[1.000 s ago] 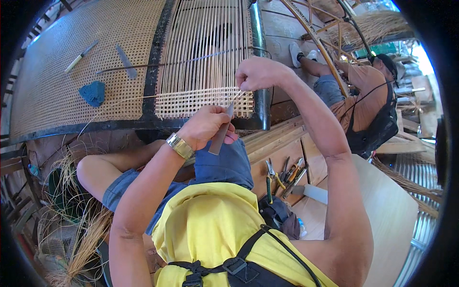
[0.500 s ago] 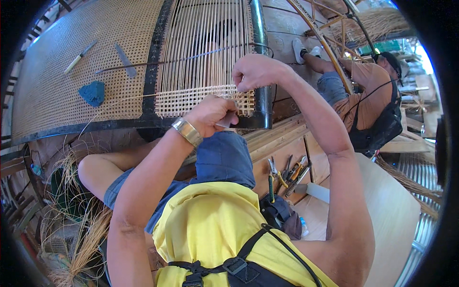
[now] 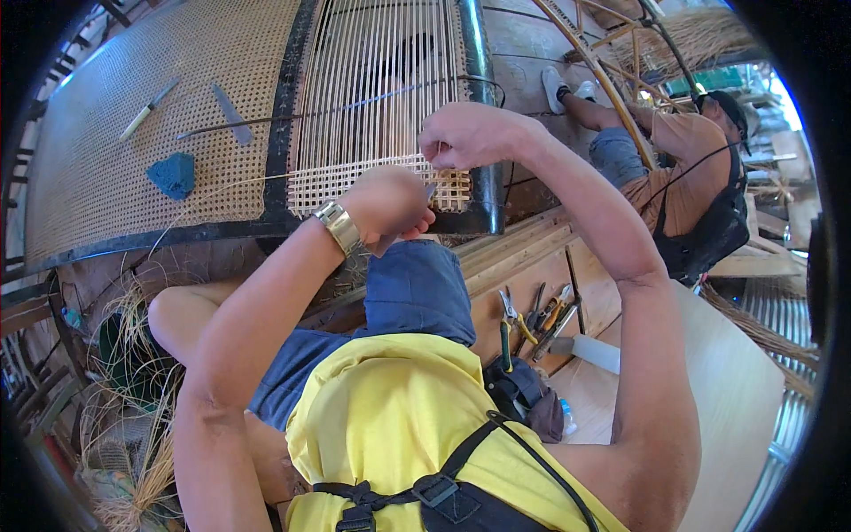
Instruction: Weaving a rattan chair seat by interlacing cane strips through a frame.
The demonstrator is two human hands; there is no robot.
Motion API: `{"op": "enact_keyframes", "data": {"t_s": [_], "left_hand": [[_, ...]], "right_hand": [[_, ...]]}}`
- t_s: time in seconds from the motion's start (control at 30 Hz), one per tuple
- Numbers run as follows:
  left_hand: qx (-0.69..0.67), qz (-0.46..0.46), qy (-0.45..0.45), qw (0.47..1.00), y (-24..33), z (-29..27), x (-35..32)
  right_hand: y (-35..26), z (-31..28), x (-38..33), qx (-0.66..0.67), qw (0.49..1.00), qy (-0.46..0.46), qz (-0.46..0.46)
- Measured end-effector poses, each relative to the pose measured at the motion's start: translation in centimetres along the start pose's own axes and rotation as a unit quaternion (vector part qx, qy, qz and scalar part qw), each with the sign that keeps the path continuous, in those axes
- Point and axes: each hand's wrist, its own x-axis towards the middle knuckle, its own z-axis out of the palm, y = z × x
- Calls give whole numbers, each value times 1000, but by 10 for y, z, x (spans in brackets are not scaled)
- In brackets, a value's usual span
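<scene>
Left hand [image 3: 388, 200] has moved over the rail's [image 3: 476, 220] edge, grip holding blade [image 3: 382, 245]; right hand [image 3: 463, 136] pinched narrow.

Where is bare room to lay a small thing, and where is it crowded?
Bare: the pale board, between the right arm and the corrugated sheet; the upper woven cane panel, beyond the knife and left of the black frame bar. Crowded: the half-woven section by the left hand and right hand; around the pliers; the loose cane strands.
</scene>
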Motion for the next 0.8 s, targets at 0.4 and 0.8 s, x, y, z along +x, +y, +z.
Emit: {"op": "enact_keyframes", "data": {"t_s": [0.4, 0.8], "left_hand": [[184, 27, 36, 982, 8, 6, 1], [251, 103, 97, 958, -5, 3, 16]], "right_hand": [[7, 10, 4, 11, 1000, 2, -28], [-25, 6, -12, -82, 995, 37, 39]]}}
